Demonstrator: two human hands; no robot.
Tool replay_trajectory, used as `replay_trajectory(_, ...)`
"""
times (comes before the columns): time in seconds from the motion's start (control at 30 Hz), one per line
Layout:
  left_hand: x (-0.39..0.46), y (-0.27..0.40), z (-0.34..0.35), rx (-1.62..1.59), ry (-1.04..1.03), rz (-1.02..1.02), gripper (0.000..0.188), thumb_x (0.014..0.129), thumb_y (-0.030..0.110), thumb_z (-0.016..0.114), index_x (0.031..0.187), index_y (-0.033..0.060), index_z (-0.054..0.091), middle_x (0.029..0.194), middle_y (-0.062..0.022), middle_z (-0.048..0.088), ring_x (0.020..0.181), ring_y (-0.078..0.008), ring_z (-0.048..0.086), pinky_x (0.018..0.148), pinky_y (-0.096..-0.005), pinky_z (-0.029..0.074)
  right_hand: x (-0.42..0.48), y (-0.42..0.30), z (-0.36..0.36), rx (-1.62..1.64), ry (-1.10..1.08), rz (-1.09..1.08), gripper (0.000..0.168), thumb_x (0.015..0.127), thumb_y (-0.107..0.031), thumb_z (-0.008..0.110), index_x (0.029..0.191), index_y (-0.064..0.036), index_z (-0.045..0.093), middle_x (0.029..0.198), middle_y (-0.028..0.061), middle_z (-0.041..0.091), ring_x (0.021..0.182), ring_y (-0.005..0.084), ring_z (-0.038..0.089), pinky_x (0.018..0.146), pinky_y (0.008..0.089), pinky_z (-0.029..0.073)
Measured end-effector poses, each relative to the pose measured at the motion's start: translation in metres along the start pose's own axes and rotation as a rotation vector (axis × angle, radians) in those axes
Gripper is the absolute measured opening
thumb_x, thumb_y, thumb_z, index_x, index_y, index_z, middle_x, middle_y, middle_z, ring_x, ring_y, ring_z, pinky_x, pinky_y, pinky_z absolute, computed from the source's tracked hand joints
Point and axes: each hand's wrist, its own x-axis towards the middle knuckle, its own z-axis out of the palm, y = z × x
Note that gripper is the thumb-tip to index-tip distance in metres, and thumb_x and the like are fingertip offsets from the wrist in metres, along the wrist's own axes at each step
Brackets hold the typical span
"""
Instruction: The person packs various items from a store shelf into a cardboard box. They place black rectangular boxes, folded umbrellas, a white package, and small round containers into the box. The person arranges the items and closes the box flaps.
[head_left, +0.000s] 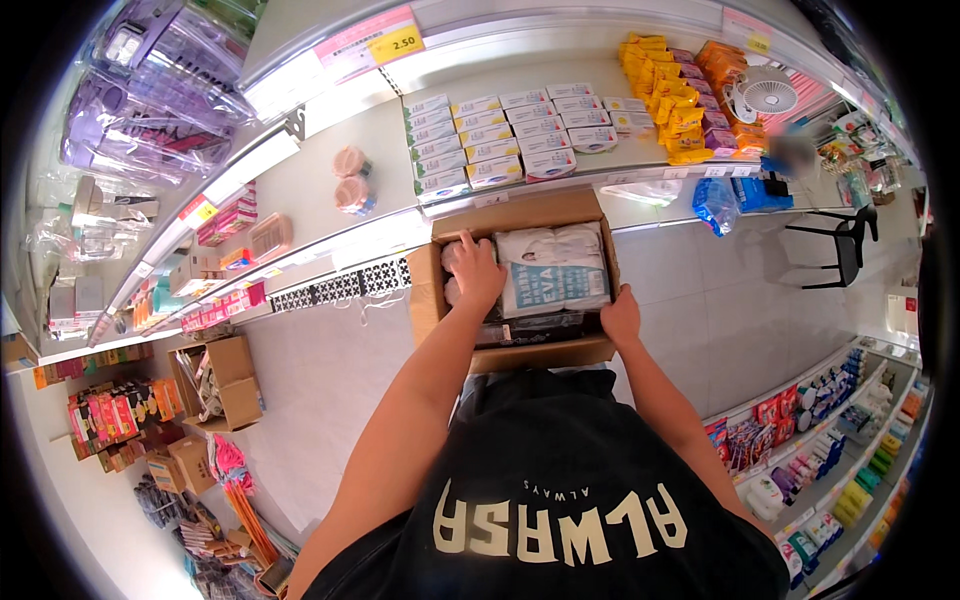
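Note:
An open cardboard box (427, 289) stands before me, close against the shelf edge. My left hand (476, 268) reaches into its left side, fingers over small clear-wrapped items (452, 259); whether it grips one I cannot tell. My right hand (621, 316) holds the box's right edge near the front corner. Inside the box lie white and blue plastic packages (551, 270) side by side, with dark wrapped packages (536, 330) along the side nearest me.
Behind the box, a shelf (525, 187) bears rows of small white boxes (491, 142) and yellow packets (679, 112). Two pinkish jars (352, 180) stand further left. A black chair (846, 247) is at the right, an open carton (232, 382) on the left, stocked shelves (810, 480) at lower right.

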Motion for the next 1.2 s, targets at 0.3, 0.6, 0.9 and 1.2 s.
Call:
replay_trajectory(0.3,0.012,0.007,0.022,0.25,0.058,0.065,0.041,0.077,0.021,0.065,0.113,0.0012,0.061,0.129,-0.0157,0.041,0.107,-0.0332,0.046,0.078,-0.0474,0.048,0.001,-0.009,-0.004,-0.004,-0.008,-0.002,0.029,0.08,-0.007,0.053,0.108,0.002,0.049,0.102,0.0275,0.061,0.097,0.0459,0.059,0.083,0.0526,0.048)
replay_trajectory(0.6,0.017,-0.002,0.007,0.133,-0.156,-0.05,0.044,0.078,0.034,0.07,0.113,0.0074,0.062,0.131,-0.0195,0.041,0.12,-0.0407,0.043,0.088,-0.0518,0.049,-0.006,-0.006,0.0,0.007,-0.003,-0.015,0.028,0.081,-0.008,0.055,0.107,0.002,0.049,0.103,0.0268,0.06,0.096,0.0455,0.059,0.082,0.0527,0.048)
replay_trajectory(0.9,0.029,-0.008,0.012,-0.034,-0.194,-0.116,0.052,0.071,0.032,0.075,0.115,0.0075,0.062,0.125,-0.0192,0.052,0.114,-0.0392,0.056,0.092,-0.0456,0.051,-0.004,0.0,0.002,0.009,0.007,-0.014,0.028,0.081,-0.007,0.055,0.107,0.002,0.049,0.102,0.0274,0.06,0.095,0.0456,0.059,0.082,0.0526,0.048)
replay_trajectory(1.2,0.026,-0.014,0.004,-0.234,-0.082,-0.168,0.061,0.064,0.025,0.079,0.121,0.012,0.063,0.132,-0.0144,0.05,0.114,-0.0328,0.058,0.092,-0.0423,0.052,0.001,0.007,0.005,0.009,0.026,-0.009,0.03,0.081,-0.007,0.054,0.109,0.002,0.048,0.101,0.0279,0.061,0.096,0.0464,0.059,0.083,0.0529,0.048)
